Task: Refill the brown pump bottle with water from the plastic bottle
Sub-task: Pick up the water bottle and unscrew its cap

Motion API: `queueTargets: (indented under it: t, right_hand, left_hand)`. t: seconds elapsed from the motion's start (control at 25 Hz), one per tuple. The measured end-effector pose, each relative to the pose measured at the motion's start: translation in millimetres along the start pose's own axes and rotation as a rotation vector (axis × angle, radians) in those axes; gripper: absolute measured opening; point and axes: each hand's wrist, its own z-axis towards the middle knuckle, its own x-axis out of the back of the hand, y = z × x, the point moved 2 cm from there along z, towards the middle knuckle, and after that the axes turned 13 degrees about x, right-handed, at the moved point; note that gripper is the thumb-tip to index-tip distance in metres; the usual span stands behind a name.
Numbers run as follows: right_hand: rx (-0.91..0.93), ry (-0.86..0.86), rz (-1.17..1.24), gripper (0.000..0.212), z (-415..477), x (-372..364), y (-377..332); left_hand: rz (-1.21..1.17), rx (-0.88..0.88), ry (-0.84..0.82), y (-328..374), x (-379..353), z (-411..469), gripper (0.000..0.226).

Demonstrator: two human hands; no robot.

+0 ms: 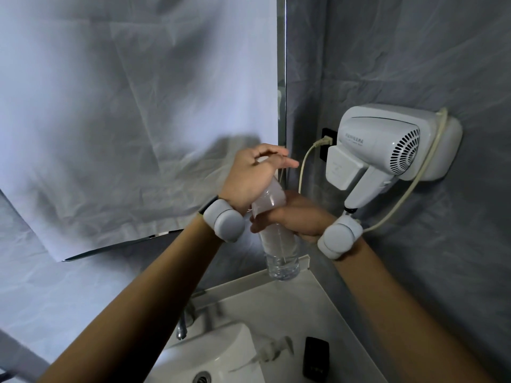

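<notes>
Clear plastic water bottle [279,244] raised above white basin [221,352], right hand [293,219] gripping its body, left hand [254,175] curled over the cap; pouring not yet begun.

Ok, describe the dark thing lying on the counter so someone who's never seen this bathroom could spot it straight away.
Start at the white hair dryer on the grey wall, then drop down to the white counter beside the sink. The small black rectangular object lies flat there, right of a blurred clear pump dispenser; it is the only dark item on the counter.
</notes>
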Motion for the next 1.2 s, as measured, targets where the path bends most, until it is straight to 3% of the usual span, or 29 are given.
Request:
queueTargets:
  t: [0.16, 0.24, 0.4, 0.52, 0.72, 0.92, 1.08, 1.2]
  right_hand:
    - [0.058, 0.093, -0.101, 0.034, 0.7, -9.1, 2.0]
    - [0.032, 0.083, -0.117, 0.036, 0.6, -4.5, 3.2]
    - [-0.024, 0.044, -0.064, 0.049, -2.5, 8.5, 1.3]
    - [-0.029, 0.054, -0.016, 0.056, -4.7, 13.2, 2.5]
    - [-0.064, 0.113, -0.101, 0.037, -8.5, 14.8, 11.2]
    - [-0.118, 0.148, -0.085, 0.045, -11.8, 14.2, 21.5]
    - [-0.156, 0.158, -0.087, 0.056, -13.6, 13.0, 28.1]
    - [-0.178, 0.147, -0.090, 0.057, -18.1, 10.8, 32.4]
  left_hand:
    - [-0.002, 0.075, 0.236, -4.7, -3.0, -3.6, 0.018]
    - [0.012, 0.062, 0.136, -4.3, 1.9, -3.7, 0.017]
    - [-0.100, 0.001, -0.255, 1.4, 14.4, -4.7, 0.033]
    - [-0.040, -0.059, -0.327, 0.8, 19.7, -6.7, 0.032]
    - [0.074, -0.026, -0.060, -1.4, 12.5, -14.8, 0.021]
    - [0.069, 0.066, -0.144, -8.5, 15.6, -17.3, 0.026]
    - [0.153, 0.026, -0.060, -14.6, 19.1, -12.3, 0.015]
    - [0.209, 0.010, -0.021, -20.4, 15.8, -9.3, 0.019]
